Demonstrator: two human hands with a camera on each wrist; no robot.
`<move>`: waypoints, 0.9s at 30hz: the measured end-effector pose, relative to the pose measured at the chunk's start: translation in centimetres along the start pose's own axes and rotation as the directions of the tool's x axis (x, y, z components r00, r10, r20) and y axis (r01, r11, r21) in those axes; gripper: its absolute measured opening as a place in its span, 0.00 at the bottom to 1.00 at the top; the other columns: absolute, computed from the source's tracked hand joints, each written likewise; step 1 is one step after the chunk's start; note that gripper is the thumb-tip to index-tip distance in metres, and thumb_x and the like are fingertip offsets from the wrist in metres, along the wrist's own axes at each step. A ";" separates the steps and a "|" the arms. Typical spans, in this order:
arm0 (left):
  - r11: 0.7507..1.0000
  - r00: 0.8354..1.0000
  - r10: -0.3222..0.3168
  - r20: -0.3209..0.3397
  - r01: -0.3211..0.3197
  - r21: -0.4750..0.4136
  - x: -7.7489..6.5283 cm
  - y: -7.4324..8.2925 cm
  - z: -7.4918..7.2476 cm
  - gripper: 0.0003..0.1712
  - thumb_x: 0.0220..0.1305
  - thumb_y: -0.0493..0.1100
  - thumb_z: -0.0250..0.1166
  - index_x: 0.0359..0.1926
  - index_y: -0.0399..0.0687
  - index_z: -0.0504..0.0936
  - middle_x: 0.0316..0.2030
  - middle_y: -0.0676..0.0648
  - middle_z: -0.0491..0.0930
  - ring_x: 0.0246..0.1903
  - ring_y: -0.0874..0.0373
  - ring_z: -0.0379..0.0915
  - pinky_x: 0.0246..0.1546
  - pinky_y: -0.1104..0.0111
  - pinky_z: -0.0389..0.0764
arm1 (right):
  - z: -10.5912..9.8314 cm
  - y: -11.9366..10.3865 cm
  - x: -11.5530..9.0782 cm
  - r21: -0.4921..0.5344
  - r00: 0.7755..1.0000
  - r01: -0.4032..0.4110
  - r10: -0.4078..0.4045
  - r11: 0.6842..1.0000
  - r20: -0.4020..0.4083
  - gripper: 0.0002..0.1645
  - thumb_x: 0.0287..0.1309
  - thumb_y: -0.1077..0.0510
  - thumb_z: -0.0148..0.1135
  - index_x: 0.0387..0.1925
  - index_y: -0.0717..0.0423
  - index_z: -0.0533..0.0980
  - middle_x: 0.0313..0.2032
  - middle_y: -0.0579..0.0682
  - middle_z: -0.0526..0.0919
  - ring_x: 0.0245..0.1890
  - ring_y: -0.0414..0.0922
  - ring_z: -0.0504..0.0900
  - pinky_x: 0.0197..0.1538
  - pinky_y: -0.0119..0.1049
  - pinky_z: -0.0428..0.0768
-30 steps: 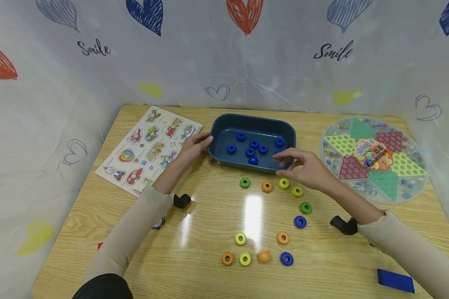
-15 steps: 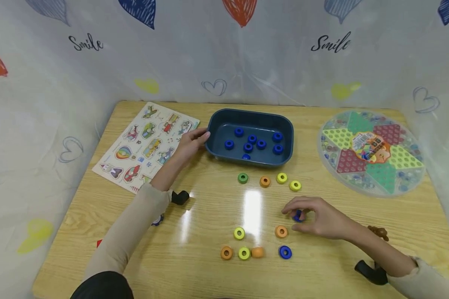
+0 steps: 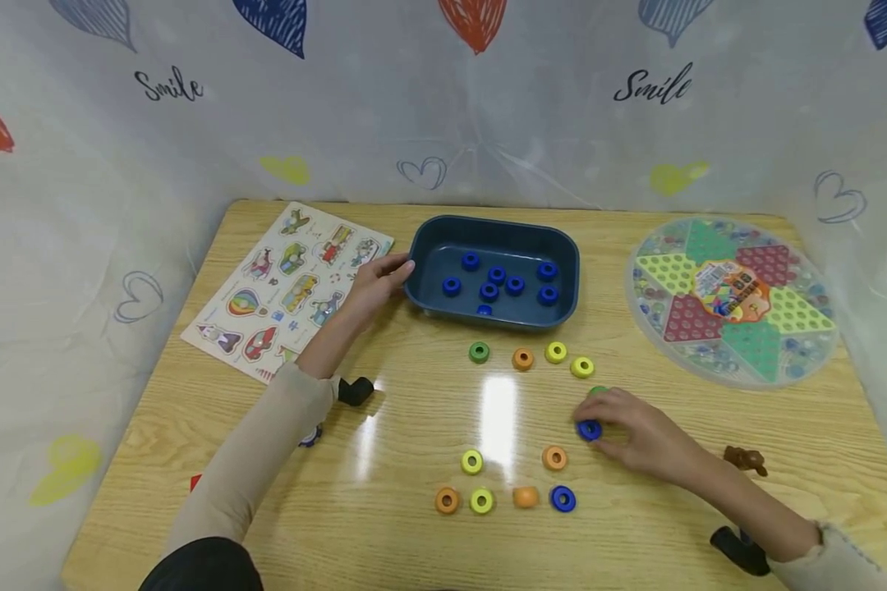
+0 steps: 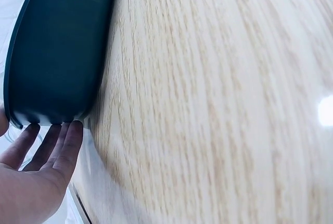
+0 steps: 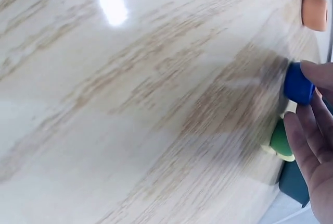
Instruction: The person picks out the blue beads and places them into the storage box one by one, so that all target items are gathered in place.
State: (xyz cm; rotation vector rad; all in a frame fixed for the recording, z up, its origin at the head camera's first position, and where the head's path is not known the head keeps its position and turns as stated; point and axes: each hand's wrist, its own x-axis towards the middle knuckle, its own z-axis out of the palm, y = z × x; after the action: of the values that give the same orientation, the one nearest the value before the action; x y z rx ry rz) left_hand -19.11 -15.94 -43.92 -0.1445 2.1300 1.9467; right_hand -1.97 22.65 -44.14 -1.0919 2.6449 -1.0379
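Observation:
My left hand [image 3: 379, 283] grips the left end of a dark blue-green plastic dish [image 3: 499, 322]. In the left wrist view its fingertips [image 4: 76, 126] press the dish's outer end wall, with the thumb by the rim. Several blue rings [image 3: 514, 286] lie scattered inside the dish. Over the table's right half, my right hand [image 3: 639, 435] pinches another blue ring [image 3: 589, 430] between thumb and fingers; the right wrist view shows this blue ring [image 5: 299, 83] on its side face. Just behind those fingers a green ring [image 3: 598, 391] is mostly hidden.
Yellow, orange and green rings lie in front of the dish, including a yellow ring [image 3: 581, 367]. Nearer are an orange bead [image 3: 526, 497] and a blue ring [image 3: 562, 498]. A picture puzzle board [image 3: 288, 287] lies left, a round marble-game board [image 3: 735, 300] right, a brown figure [image 3: 746, 460] beside my right forearm.
My right hand has moved from the dish toward the table's front and closed its fingers on a blue ring there. The orange bead has rolled slightly. The left hand stays at the dish.

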 end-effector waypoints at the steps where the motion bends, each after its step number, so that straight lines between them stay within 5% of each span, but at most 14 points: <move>1: 1.000 1.000 0.002 0.000 -0.002 0.000 0.0 0.0 0.0 0.24 0.65 0.45 0.58 0.59 0.39 0.72 0.55 0.41 0.72 0.52 0.49 0.70 0.51 0.63 0.73 | 0.0 0.0 0.0 -0.014 1.000 0.005 -0.005 1.000 0.003 0.27 0.32 0.71 0.74 0.41 0.54 0.80 0.41 0.43 0.79 0.43 0.42 0.76 0.44 0.39 0.77; 9: 1.000 1.000 0.010 0.001 -0.010 0.005 0.0 0.2 0.0 0.24 0.65 0.45 0.59 0.59 0.39 0.72 0.55 0.41 0.72 0.51 0.49 0.71 0.50 0.62 0.74 | 0.2 -0.2 -0.1 -0.065 0.999 0.016 -0.014 0.998 0.032 0.24 0.34 0.69 0.74 0.39 0.54 0.80 0.42 0.44 0.78 0.44 0.45 0.77 0.44 0.42 0.78; 18: 0.999 1.000 -0.008 -0.013 0.009 0.032 -0.1 0.1 0.1 0.25 0.65 0.46 0.59 0.60 0.39 0.71 0.55 0.41 0.72 0.51 0.50 0.71 0.50 0.64 0.74 | -0.5 -0.2 1.1 0.214 0.999 -0.018 0.024 0.977 -0.024 0.24 0.36 0.72 0.73 0.41 0.56 0.80 0.41 0.46 0.79 0.37 0.40 0.77 0.32 0.34 0.77; 27: 0.998 1.000 0.013 -0.007 -0.013 0.054 -0.1 0.0 0.0 0.25 0.65 0.46 0.59 0.60 0.39 0.72 0.54 0.41 0.73 0.51 0.50 0.71 0.50 0.66 0.73 | -2.3 -0.5 4.3 0.290 0.997 -0.053 0.067 0.955 -0.036 0.21 0.39 0.72 0.72 0.40 0.59 0.80 0.41 0.50 0.79 0.35 0.43 0.77 0.28 0.36 0.79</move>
State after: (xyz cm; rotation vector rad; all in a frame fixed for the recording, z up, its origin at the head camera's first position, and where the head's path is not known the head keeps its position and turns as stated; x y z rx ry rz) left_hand -19.05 -15.93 -43.90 -0.1286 2.1914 1.8962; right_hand -5.58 20.83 -41.37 -0.9299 2.4370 -1.3973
